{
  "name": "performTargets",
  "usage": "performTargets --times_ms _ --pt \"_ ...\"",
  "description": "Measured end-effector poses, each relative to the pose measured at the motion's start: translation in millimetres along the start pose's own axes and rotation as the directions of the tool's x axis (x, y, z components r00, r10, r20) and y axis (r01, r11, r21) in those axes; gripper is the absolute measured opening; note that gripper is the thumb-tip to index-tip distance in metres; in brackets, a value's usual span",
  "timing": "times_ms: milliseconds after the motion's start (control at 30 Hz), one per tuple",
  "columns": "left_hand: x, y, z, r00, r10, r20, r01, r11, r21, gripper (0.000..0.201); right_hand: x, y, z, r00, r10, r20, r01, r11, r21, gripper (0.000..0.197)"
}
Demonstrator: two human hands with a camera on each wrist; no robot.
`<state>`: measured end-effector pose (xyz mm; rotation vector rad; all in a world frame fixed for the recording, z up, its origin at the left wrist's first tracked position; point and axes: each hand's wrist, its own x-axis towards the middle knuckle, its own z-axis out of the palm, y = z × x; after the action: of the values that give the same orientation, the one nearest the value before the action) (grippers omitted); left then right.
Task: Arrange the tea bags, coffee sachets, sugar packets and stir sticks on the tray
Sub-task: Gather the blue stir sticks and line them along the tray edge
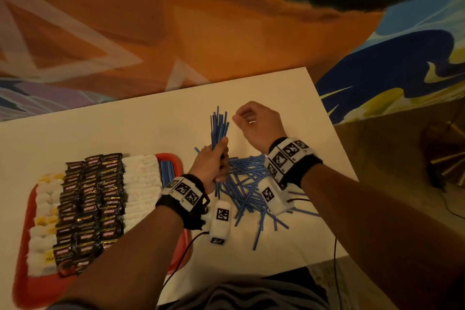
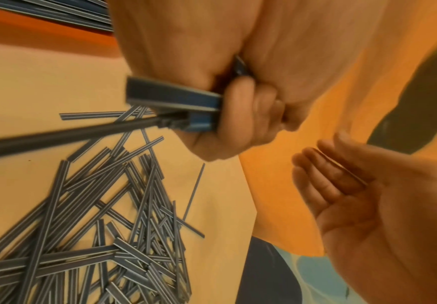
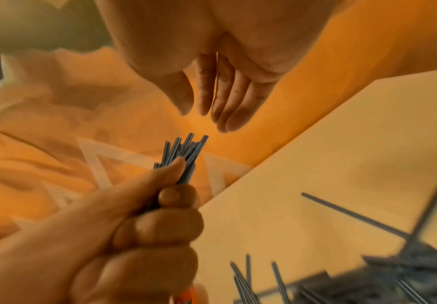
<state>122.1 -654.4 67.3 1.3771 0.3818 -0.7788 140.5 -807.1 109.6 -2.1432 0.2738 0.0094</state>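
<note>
Head view shows us well along: the red plastic tray (image 1: pixel 22 282) already carries rows of white tea bags (image 1: pixel 41 234), glossy dark coffee sachets (image 1: pixel 90 204), white sugar packets (image 1: pixel 142 184) and a few stir sticks (image 1: pixel 166 171). Our left hand (image 1: pixel 212 166) grips an upright bundle of thin blue sticks (image 1: pixel 219 128); our right hand (image 1: pixel 259 123) hangs empty with relaxed fingers beside it. Many loose sticks (image 1: pixel 247 191) are left scattered on the white table (image 1: pixel 100 131)

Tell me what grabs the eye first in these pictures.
The left hand grips an upright bundle of blue stir sticks above the white table, the empty right hand beside it. Below them sprawls a loose heap of sticks; at left, a red tray is packed with neat rows of sachets.
</note>
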Motion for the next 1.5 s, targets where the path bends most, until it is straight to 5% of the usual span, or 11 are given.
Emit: performTargets --times_ms 100,267,433,700,800,867,967,1067,1233,1433,1500 --pt "-14.3 11.2 1.4 0.998 0.009 0.066 -0.009 1.0 -0.001 0.046 11.9 -26.0 0.1 0.999 -0.042 0.007 0.042 0.999 0.026 0.031" --pt "-37.1 30.5 1.3 0.981 0.095 0.167 -0.116 0.987 0.116 0.048 9.7 -71.1 13.2 0.951 -0.093 0.293 0.131 0.985 -0.112 0.036" --pt "-55.0 47.0 -11.2 0.976 0.121 0.18 -0.146 0.981 0.127 0.043 -2.1 -97.1 20.0 0.969 -0.106 0.222 0.108 0.994 0.005 0.013" --pt "-81.7 67.9 -27.9 0.98 0.179 0.09 -0.19 0.972 0.14 0.044 -15.1 -128.3 17.9 0.946 -0.262 0.193 0.268 0.963 -0.007 0.029" --pt "-89.8 83.0 -40.5 0.966 0.256 -0.02 -0.256 0.966 0.031 0.048 -23.6 -123.7 21.1 0.987 -0.13 0.092 0.112 0.978 0.174 0.033" --pt "-93.0 93.1 -50.9 0.946 0.309 -0.096 -0.314 0.948 -0.049 0.049 -35.0 -119.8 30.8 0.981 0.072 0.182 -0.117 0.961 0.251 0.035" --pt "-96.6 106.6 -61.0 0.908 0.389 -0.157 -0.411 0.901 -0.139 0.048 -63.3 -122.4 48.2 0.814 0.316 0.488 -0.517 0.778 0.358 0.055" --pt "-102.6 116.5 -62.4 0.867 0.464 -0.18 -0.492 0.855 -0.167 0.039 -83.8 -133.0 63.5 0.677 0.319 0.663 -0.703 0.547 0.455 0.063" --pt "-111.7 115.1 -63.1 0.839 0.524 -0.146 -0.534 0.845 -0.034 0.036 -75.0 -146.1 69.3 0.707 0.246 0.663 -0.707 0.233 0.668 0.066" --pt "-117.7 104.1 -63.4 0.808 0.573 -0.136 -0.548 0.816 0.183 0.052 -73.0 -149.6 65.1 0.716 0.212 0.665 -0.698 0.229 0.679 0.058" --pt "-120.3 102.0 -63.0 0.805 0.574 -0.15 -0.548 0.817 0.18 0.047 -73.8 -150.9 63.0 0.71 0.19 0.678 -0.698 0.321 0.64 0.072"
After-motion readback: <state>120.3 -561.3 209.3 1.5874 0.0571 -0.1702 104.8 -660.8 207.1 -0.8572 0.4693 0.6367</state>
